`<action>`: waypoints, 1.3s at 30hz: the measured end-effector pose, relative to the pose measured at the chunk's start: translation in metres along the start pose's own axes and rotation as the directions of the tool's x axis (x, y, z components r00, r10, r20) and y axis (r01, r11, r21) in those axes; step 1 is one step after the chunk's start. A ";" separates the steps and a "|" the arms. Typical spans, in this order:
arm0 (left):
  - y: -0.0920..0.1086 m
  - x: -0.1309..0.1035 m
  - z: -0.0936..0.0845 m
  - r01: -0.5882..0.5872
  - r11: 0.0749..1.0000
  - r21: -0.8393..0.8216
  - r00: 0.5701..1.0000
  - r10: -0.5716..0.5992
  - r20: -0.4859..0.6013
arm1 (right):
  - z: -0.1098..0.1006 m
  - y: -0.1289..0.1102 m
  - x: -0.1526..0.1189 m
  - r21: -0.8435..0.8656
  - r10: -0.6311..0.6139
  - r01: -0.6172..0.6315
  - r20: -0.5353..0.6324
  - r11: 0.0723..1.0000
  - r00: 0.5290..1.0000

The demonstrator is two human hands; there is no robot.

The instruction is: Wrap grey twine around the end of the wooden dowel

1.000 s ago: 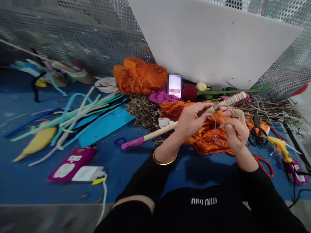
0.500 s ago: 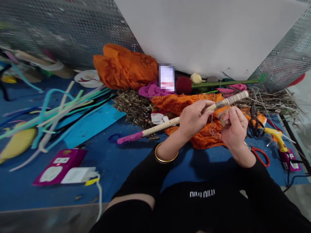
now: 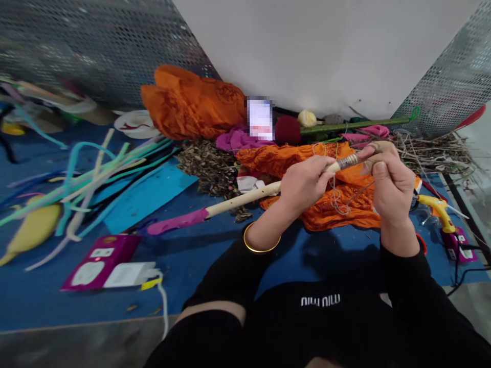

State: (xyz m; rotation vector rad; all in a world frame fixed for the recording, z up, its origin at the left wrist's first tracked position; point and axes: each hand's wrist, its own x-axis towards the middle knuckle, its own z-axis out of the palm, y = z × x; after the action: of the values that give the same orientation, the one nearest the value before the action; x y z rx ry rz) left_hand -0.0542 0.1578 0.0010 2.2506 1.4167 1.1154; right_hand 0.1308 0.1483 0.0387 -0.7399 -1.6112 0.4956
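Note:
My left hand (image 3: 305,186) is closed around the middle of a pale wooden stick (image 3: 245,198), held slanting above the table. Pink wrapping (image 3: 178,222) covers its lower left end. Grey-brown thread (image 3: 348,161) is wound about the stick near its upper right end. My right hand (image 3: 395,186) is closed at that end, its fingers hiding the tip. Between the fingers shows a small tan piece (image 3: 369,164), partly hidden, whose kind I cannot make out. A loose tangle of thread (image 3: 339,202) hangs below, over orange cloth (image 3: 326,217).
Pipe cleaners (image 3: 88,184), a blue sheet (image 3: 149,197) and a purple power strip (image 3: 102,260) lie left. Dried plant bits (image 3: 207,168), a bunched orange cloth (image 3: 195,107) and a lit phone (image 3: 261,120) are behind. At right are a yellow glue gun (image 3: 437,207) and dry twigs (image 3: 441,153).
My right hand has moved right and up onto the stick's wound end, covering it. The stick's pink end has swung left and slightly down. My left hand keeps its hold.

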 end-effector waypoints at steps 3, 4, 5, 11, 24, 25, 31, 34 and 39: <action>-0.001 0.000 0.000 0.012 1.000 -0.014 1.000 -0.011 0.023 | -0.005 0.002 0.002 -0.055 0.004 0.000 0.058 0.998 0.998; -0.002 0.000 -0.001 0.014 1.000 -0.014 0.999 -0.014 0.031 | -0.006 0.002 0.002 -0.054 0.010 -0.005 0.099 0.999 0.995; -0.002 0.000 -0.001 0.015 1.000 -0.015 0.999 -0.015 0.039 | -0.006 0.001 0.002 -0.046 0.013 -0.007 0.145 0.999 0.989; -0.001 0.000 -0.005 0.035 0.998 -0.046 0.995 -0.031 0.090 | -0.006 0.003 0.005 -0.046 -0.052 0.069 0.301 0.997 0.952; 0.005 -0.002 -0.007 0.075 0.997 -0.028 0.988 -0.071 0.141 | -0.006 0.018 0.008 -0.075 -0.019 0.036 0.225 0.996 0.974; 0.004 -0.002 -0.007 0.074 0.996 -0.041 0.989 -0.068 0.134 | -0.007 0.018 0.008 -0.073 -0.020 0.037 0.222 0.997 0.975; -0.002 0.000 -0.008 0.077 0.982 -0.175 0.994 -0.062 0.088 | -0.008 0.017 0.004 -0.058 -0.069 0.080 0.172 0.995 0.983; -0.003 0.001 -0.009 0.087 0.977 -0.195 0.994 -0.071 0.089 | -0.008 0.016 0.003 -0.043 -0.087 0.095 0.166 0.995 0.982; 0.001 -0.002 -0.007 0.047 0.994 -0.103 0.992 -0.034 0.119 | -0.007 0.017 0.007 -0.039 -0.075 0.084 0.194 0.996 0.978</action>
State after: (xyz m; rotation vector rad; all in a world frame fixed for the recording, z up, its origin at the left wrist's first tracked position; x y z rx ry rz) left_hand -0.0590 0.1544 0.0051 2.1662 1.3199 1.0038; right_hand 0.1400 0.1644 0.0331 -0.6754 -1.8314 0.4841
